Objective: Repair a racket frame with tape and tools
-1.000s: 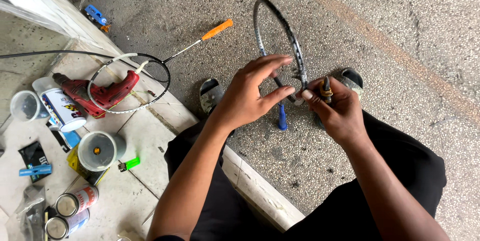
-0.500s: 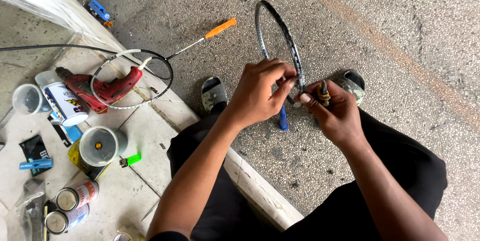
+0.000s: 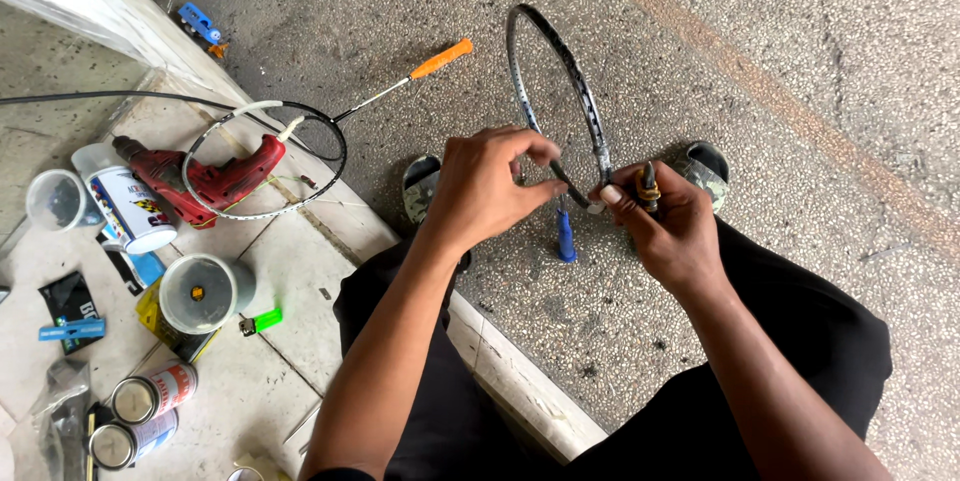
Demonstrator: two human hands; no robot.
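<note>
Racket frame point(image 3: 560, 71), unstrung, stands upright between the knees, its lower rim caught by both hands while the upper loop rises beyond them over the speckled floor point(image 3: 700, 31). Left hand point(image 3: 487, 186) pinches the rim between thumb and fingertips; right hand point(image 3: 672, 226) is closed on a small yellow-and-dark tool point(image 3: 648, 186) and presses a fingertip against the same stretch of rim. A blue handle point(image 3: 566, 234) hangs just below the hands. To my eye, steadiness matters most here: keep the left pinch close to the working spot so the thin hoop does not twist, and bring the tool in square to the rim. Well off to the left hand's side lie a second racket point(image 3: 262, 156), a red drill point(image 3: 215, 176) and cans point(image 3: 150, 393).
</note>
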